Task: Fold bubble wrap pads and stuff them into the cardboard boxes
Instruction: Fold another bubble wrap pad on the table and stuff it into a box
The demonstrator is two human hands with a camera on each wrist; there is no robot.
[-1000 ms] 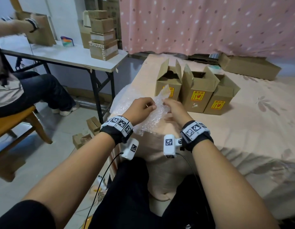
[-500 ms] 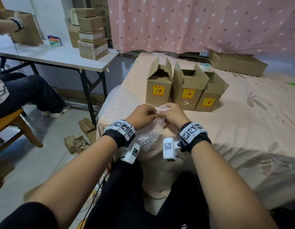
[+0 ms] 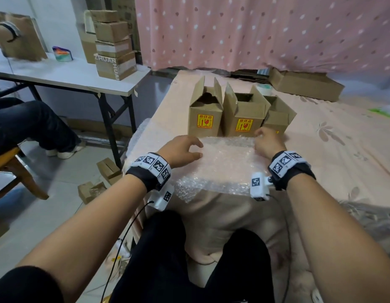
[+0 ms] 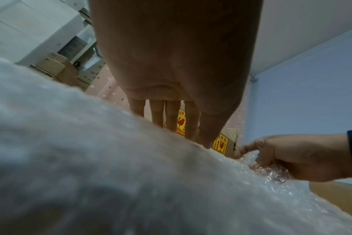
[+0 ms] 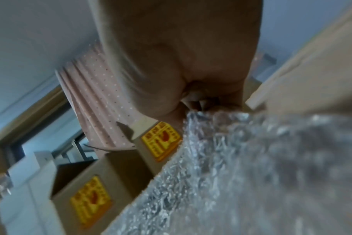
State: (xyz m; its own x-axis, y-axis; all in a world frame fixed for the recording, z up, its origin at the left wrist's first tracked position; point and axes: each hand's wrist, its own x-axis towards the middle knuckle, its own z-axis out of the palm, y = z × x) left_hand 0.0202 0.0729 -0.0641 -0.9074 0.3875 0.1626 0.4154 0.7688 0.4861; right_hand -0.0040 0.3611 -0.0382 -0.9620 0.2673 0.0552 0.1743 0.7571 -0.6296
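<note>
Pad (image 3: pixel 225 162) lies flat at the bed's (image 3: pixel 342 149) near edge, long axis left–right. Left hand (image 3: pixel 182 150) rests straight-fingered on its left end; right hand (image 3: pixel 268 141) pinches the far right corner — boxes (image 3: pixel 243 115) just beyond.

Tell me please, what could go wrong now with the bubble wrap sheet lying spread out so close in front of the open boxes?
1. The bubble wrap sheet overhangs the bed edge near the knees; only the left hand rests on it and the right hand pinches its far corner, so it may slide off.
2. Its far edge lies close to the three open boxes; a quick fold could knock one over.
</note>
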